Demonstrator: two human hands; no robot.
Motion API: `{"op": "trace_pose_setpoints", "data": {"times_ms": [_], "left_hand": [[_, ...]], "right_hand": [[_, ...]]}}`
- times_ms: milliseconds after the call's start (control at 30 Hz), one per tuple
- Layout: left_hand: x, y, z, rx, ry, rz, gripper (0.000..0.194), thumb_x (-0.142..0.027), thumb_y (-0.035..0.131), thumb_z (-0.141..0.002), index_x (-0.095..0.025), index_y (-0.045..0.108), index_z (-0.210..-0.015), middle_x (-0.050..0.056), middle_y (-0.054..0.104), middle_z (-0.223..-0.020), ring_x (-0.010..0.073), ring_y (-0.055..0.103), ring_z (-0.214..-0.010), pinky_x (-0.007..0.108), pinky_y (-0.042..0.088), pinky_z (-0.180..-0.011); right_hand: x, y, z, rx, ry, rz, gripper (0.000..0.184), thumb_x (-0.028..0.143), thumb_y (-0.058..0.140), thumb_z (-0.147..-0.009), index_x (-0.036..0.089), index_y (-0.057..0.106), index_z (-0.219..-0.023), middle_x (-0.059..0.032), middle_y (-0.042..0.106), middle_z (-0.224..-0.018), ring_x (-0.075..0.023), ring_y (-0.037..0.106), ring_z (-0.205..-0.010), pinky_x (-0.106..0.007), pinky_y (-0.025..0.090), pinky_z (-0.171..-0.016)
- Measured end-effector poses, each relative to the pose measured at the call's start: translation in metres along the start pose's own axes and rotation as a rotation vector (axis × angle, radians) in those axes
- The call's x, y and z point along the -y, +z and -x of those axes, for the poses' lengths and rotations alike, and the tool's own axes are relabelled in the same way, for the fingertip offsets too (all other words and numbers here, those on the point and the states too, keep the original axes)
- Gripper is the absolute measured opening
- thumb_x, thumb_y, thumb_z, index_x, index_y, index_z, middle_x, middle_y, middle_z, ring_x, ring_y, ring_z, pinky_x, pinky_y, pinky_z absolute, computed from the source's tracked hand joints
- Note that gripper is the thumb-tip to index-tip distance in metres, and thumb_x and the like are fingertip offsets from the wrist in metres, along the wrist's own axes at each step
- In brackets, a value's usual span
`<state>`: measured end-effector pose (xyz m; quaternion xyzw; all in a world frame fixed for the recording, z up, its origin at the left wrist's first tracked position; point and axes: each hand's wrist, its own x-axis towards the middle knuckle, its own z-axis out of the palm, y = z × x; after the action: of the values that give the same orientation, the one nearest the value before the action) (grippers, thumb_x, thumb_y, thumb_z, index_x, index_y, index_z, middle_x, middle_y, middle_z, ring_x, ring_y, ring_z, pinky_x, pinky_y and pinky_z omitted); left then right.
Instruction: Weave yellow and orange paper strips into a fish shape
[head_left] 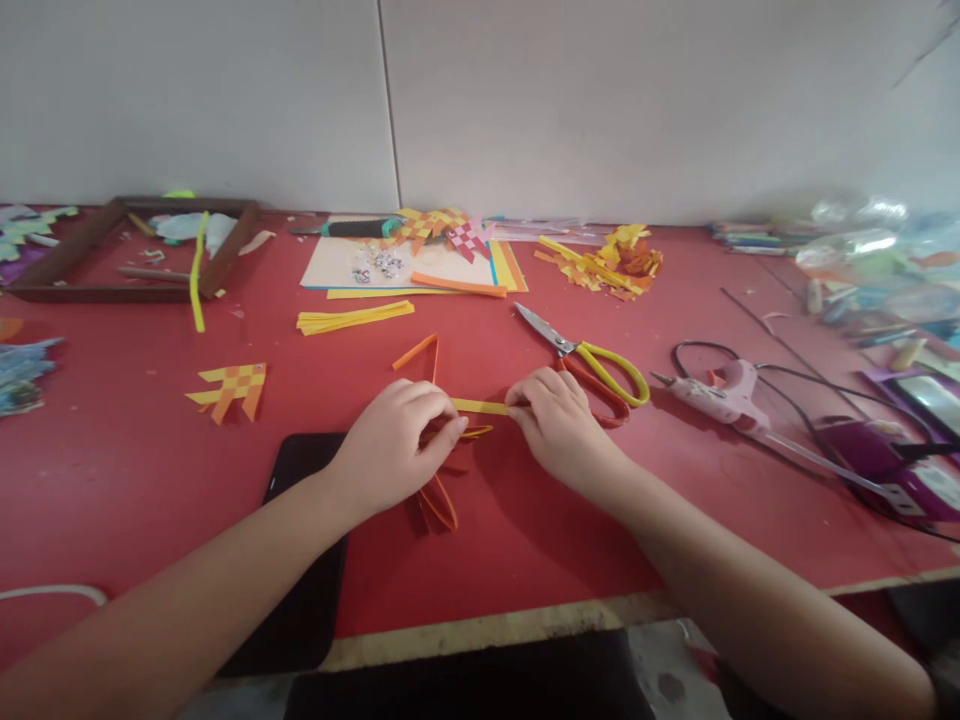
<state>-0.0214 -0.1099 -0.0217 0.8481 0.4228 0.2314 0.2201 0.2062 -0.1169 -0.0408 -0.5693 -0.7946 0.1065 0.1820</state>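
Between my two hands a yellow paper strip (481, 407) is stretched out level. My left hand (401, 435) is closed on its left part, together with folded orange paper strips (444, 503) that stick out above and below the fingers. How these strips cross is hidden by the hand. At the other end of the yellow strip my right hand (559, 415) pinches its tip. Scissors (592, 360) with one yellow and one red handle lie just behind the right hand. A woven paper fish (238, 385) in yellow and orange rests to the left.
A dark phone (300, 590) lies under my left forearm. Yellow strips (356, 317) and a stack of coloured paper (319, 265) are behind. A pink glue gun (712, 395) with its cord lies right. A wooden frame (97, 293) stands back left; paper scraps (622, 265) lie back right.
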Motion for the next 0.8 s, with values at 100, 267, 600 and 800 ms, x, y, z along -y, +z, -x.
{"op": "trace_pose_setpoints", "data": {"times_ms": [100,267,600,800], "left_hand": [[0.001,0.001,0.001,-0.028,0.009,0.005,0.015,-0.028,0.048,-0.095,-0.019,0.060,-0.090,0.007,0.069,-0.098,0.0237,0.061,-0.092,0.040,0.047,-0.084],[0.004,0.003,0.002,-0.035,0.025,0.008,0.022,-0.024,0.048,-0.096,-0.021,0.059,-0.114,0.009,0.066,-0.122,0.0266,0.058,-0.115,0.046,0.044,-0.099],[0.003,-0.001,0.000,-0.051,-0.065,0.113,0.011,-0.019,0.055,-0.090,-0.023,0.065,-0.093,0.003,0.073,-0.093,0.0193,0.068,-0.084,0.032,0.052,-0.077],[0.004,0.001,-0.001,-0.216,-0.219,0.363,0.005,-0.026,0.062,-0.086,-0.021,0.064,-0.089,0.004,0.073,-0.088,0.0193,0.070,-0.081,0.032,0.056,-0.074]], "right_hand": [[0.001,0.001,0.001,-0.001,-0.048,0.038,0.015,0.012,0.041,-0.091,0.020,0.051,-0.084,-0.0100,0.059,-0.094,-0.0231,0.049,-0.083,-0.040,0.039,-0.079],[0.003,0.001,0.002,0.008,-0.052,0.052,0.017,0.009,0.038,-0.090,0.021,0.048,-0.082,-0.0088,0.058,-0.090,-0.0225,0.044,-0.081,-0.037,0.036,-0.075],[0.009,-0.003,0.001,-0.016,-0.101,-0.084,0.017,0.010,0.038,-0.091,0.022,0.045,-0.081,-0.0063,0.056,-0.083,-0.0220,0.048,-0.079,-0.037,0.040,-0.077],[0.015,-0.011,-0.001,-0.099,-0.097,-0.248,0.013,0.012,0.043,-0.090,0.022,0.048,-0.084,-0.0073,0.062,-0.089,-0.0215,0.056,-0.085,-0.036,0.045,-0.080]]}}
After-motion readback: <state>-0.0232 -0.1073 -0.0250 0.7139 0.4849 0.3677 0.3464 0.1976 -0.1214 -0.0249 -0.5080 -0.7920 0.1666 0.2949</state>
